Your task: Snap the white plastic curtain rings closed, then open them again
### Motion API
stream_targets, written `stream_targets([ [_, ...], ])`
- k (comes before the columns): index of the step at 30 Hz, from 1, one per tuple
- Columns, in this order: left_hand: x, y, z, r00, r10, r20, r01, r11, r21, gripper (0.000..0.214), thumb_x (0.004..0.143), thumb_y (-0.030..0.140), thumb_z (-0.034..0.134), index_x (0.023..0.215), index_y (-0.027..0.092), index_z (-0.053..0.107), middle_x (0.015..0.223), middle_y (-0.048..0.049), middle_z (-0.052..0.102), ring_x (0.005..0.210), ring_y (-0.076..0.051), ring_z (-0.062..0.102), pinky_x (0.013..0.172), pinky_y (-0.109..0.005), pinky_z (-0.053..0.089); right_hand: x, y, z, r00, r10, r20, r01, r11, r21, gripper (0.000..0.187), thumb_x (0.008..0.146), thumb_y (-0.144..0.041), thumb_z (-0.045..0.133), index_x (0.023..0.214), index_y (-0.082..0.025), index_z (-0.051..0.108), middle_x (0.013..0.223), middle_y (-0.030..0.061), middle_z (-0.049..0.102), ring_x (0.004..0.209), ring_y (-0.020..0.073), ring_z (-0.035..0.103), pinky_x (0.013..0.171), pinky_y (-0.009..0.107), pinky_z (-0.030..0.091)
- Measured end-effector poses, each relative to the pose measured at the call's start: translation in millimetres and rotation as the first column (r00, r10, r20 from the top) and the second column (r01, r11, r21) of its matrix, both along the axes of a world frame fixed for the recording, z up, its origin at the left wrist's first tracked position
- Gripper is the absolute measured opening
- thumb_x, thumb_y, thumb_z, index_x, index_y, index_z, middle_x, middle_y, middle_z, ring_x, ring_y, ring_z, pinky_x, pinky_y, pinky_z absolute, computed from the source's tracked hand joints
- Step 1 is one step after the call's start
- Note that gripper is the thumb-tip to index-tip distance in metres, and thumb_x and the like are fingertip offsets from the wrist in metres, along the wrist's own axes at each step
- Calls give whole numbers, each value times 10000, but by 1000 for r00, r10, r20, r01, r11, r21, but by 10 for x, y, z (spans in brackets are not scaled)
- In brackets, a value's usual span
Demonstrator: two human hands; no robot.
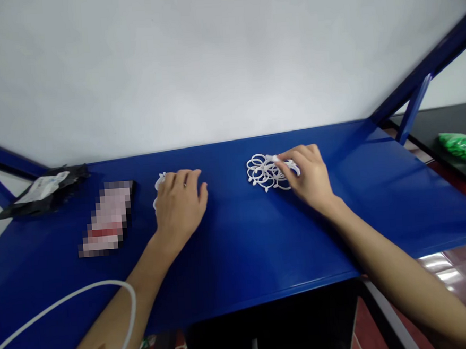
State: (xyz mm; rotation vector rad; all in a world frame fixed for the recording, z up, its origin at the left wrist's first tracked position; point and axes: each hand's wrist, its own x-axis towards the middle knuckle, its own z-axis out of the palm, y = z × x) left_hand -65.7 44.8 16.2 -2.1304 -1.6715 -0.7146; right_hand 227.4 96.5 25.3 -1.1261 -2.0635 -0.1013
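My left hand (180, 203) rests palm down on the blue shelf (241, 237), fingers curled over a small white plastic piece (159, 183) that mostly hides beneath it. My right hand (309, 177) lies further right, its fingertips pinched on a heap of white plastic rings (263, 172) spread on the shelf. The rings are thin loops tangled together, and I cannot make out how they are joined.
A black packet with a white label (45, 193) lies at the shelf's far left. A blurred flat object (106, 218) sits beside my left hand. A white cable (66, 303) loops over my left forearm. Blue frame struts (418, 84) rise right; a green bag (464, 147) lies beyond.
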Motion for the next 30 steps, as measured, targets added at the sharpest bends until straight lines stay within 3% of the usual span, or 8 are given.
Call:
stream_targets([
  [3,-145,46,17,974,198,-108,-209,973,-103,319,923,302,563,1155,108,665,1082,-204,678,1017,-392,578,816,-505,455,167,223,-82,992,-121,26,120,993,21,166,982,-309,588,1001,-199,711,985,102,680,938,272,546,857,443,476],
  [7,-174,41,28,931,232,-282,-316,899,-303,324,961,260,467,1156,92,663,1101,-195,694,1077,-408,569,845,-510,445,188,368,-195,993,-110,52,111,994,-25,180,967,-283,587,1031,-202,734,988,108,654,942,273,522,866,440,483],
  [11,-143,31,24,935,192,-299,-295,888,-352,329,969,198,431,1197,125,658,1151,-165,699,1115,-396,560,866,-495,430,124,368,-215,995,-46,90,52,997,-63,229,985,-262,537,1073,-225,745,1017,115,653,941,274,503,865,452,487],
  [21,-67,-25,38,966,114,-233,-194,915,-354,298,990,197,446,1172,145,676,1101,-148,736,1082,-377,598,846,-486,425,99,290,-163,990,-25,138,38,995,-93,275,974,-196,499,1096,-200,744,1048,133,648,965,291,492,865,480,500],
  [26,-29,-63,50,979,83,-186,-139,939,-314,276,993,208,461,1130,155,694,1075,-138,748,1037,-364,627,842,-500,444,96,235,-118,992,-24,123,33,997,-69,255,966,-195,522,1098,-205,739,1055,131,650,993,299,502,871,495,508],
  [30,35,-91,104,996,56,-74,-70,976,-204,266,989,208,487,1166,146,676,1053,-139,748,1034,-364,639,858,-516,463,58,165,-77,995,-2,101,5,999,-33,235,966,-183,532,1083,-206,735,1047,124,656,1001,298,513,863,489,514],
])
